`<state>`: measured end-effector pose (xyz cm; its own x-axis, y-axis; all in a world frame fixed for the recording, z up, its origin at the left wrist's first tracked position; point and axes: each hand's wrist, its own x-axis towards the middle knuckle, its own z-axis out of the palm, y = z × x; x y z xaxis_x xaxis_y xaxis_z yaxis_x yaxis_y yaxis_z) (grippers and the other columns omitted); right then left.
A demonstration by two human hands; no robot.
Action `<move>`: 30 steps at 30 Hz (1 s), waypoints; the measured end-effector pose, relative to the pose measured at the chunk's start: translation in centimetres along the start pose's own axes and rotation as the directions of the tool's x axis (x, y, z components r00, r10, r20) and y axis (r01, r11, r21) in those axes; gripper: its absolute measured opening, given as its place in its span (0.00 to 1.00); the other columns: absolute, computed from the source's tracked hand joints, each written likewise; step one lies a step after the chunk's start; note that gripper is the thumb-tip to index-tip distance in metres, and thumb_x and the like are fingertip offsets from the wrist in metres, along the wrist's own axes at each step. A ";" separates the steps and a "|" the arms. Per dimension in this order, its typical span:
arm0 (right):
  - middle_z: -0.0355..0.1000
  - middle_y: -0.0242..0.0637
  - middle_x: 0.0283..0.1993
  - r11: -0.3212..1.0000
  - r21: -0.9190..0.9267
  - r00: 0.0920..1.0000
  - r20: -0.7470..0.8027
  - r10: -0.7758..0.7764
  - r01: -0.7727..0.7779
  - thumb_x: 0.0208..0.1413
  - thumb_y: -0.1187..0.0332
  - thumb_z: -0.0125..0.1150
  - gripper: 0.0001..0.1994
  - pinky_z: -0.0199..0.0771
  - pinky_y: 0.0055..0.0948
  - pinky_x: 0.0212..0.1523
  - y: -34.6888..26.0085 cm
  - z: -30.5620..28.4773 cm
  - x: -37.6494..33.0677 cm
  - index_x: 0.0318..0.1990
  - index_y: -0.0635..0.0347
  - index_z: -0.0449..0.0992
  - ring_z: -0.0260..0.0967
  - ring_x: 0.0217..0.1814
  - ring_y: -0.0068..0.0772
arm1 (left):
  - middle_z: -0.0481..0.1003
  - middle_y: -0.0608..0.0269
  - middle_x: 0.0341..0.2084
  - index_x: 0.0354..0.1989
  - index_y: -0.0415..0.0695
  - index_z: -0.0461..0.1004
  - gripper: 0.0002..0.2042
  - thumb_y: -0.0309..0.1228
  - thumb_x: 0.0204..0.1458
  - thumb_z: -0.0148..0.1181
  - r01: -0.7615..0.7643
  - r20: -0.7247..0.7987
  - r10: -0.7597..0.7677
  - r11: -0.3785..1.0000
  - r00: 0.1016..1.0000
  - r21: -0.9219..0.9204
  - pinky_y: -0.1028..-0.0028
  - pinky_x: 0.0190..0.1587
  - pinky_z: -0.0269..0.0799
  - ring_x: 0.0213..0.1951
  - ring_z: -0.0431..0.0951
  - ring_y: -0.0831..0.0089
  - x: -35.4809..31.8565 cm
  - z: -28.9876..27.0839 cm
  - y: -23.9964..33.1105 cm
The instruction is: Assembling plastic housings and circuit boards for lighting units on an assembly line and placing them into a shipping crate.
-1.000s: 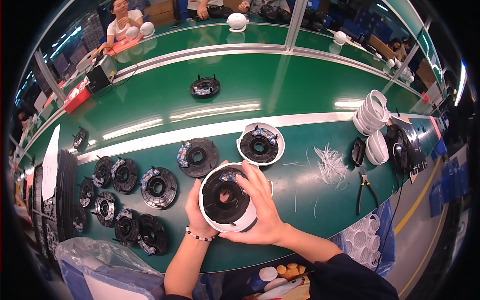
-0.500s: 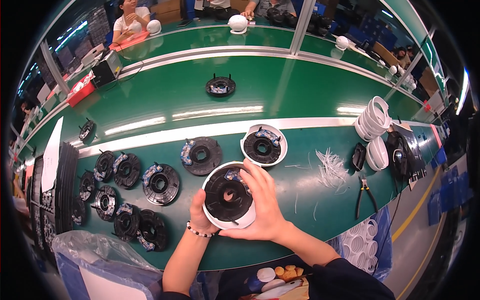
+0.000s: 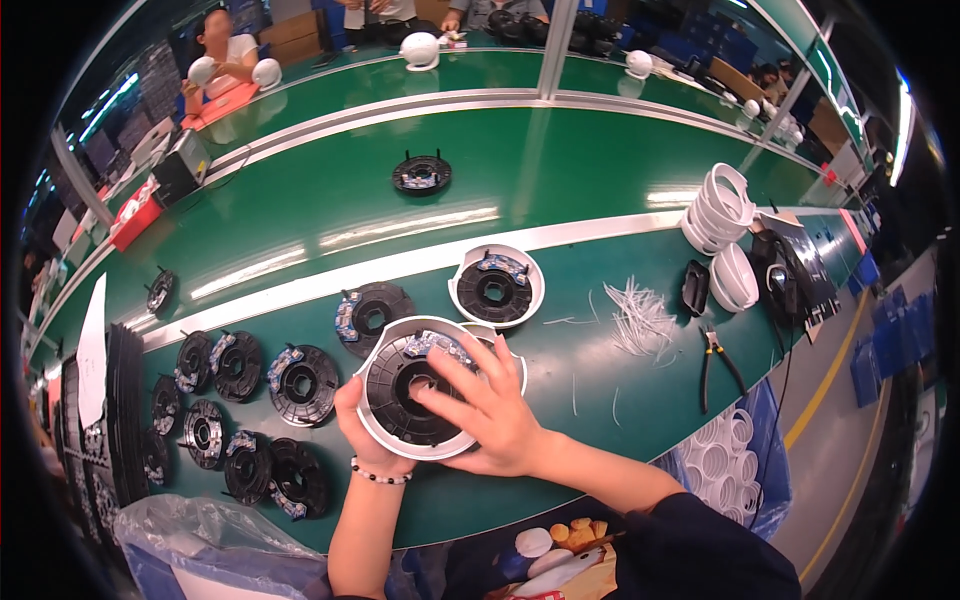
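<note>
My left hand is closed on the left side of a white ring-shaped housing, its thumb along the rim. In the housing sits a black round plastic base with a blue circuit board near its far edge and a hole in the middle. My right hand holds the housing's right side, with its fingers reaching across the black base toward the hole and the board. Its thumb is mostly hidden. Just beyond, another white housing with a black base in it rests on the green table.
Several black bases with boards lie to the left. On the right are a heap of white ties, cutting pliers, stacked white housings and a bag of white rings. One base sits on the far green surface.
The housing has shifted left and tilted more level. My right fingers have moved from its far right edge inward over the black base. The view has turned slightly; a person opposite now holds a white ball-shaped device.
</note>
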<state>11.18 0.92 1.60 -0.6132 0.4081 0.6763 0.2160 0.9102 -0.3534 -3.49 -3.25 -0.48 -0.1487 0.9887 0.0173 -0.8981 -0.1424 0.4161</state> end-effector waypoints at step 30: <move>0.71 0.38 0.38 0.949 -0.184 0.940 0.278 -0.199 0.255 0.37 0.57 0.65 0.18 0.66 0.38 0.45 7.8 -10.3 -5.2 0.32 0.60 0.71 0.68 0.40 0.37 | 0.72 0.43 0.33 0.52 0.37 0.54 0.25 0.46 0.56 0.30 0.112 -0.124 -0.052 0.829 0.991 0.548 0.73 0.32 0.74 0.30 0.77 0.62 0.7 2.1 -0.2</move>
<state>23.87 6.57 1.95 -0.8305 0.1829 0.5260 0.1882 0.9811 -0.0441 -2.56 -2.45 1.39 -0.1518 0.9815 -0.1169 -0.5341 0.0181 0.8452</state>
